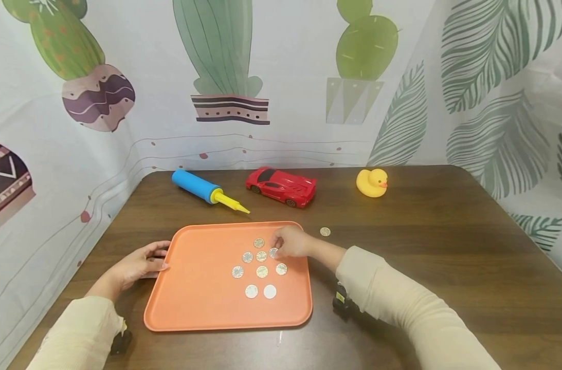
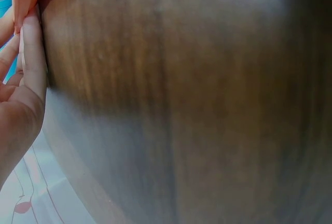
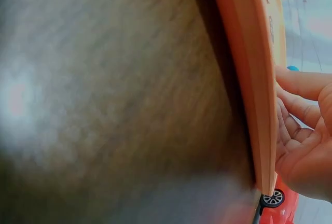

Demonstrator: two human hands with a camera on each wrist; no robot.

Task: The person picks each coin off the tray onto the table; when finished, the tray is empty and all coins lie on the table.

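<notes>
An orange tray [image 1: 193,288] lies on the table, with several gold and silver coins [image 1: 261,272] spread over its right half. My left hand [image 1: 134,264] holds the tray's left edge, its thumb on the rim; in the left wrist view, fingers [image 2: 33,53] meet the tray's edge. Over the tray's upper right part, my right hand [image 1: 292,241] has curled fingers and pinches a silver coin [image 1: 273,253], partly covered by the fingertips. The right wrist view has the hand [image 3: 306,130] beyond the tray's raised rim [image 3: 254,79], which hides the pinched coin.
One coin [image 1: 325,232] lies on the wooden table [image 1: 401,246], right of the tray. Behind the tray are a blue and yellow hand pump [image 1: 197,186], a red toy car [image 1: 281,186] and a yellow rubber duck [image 1: 371,183]. A cactus-print cloth [image 1: 299,61] hangs at the back.
</notes>
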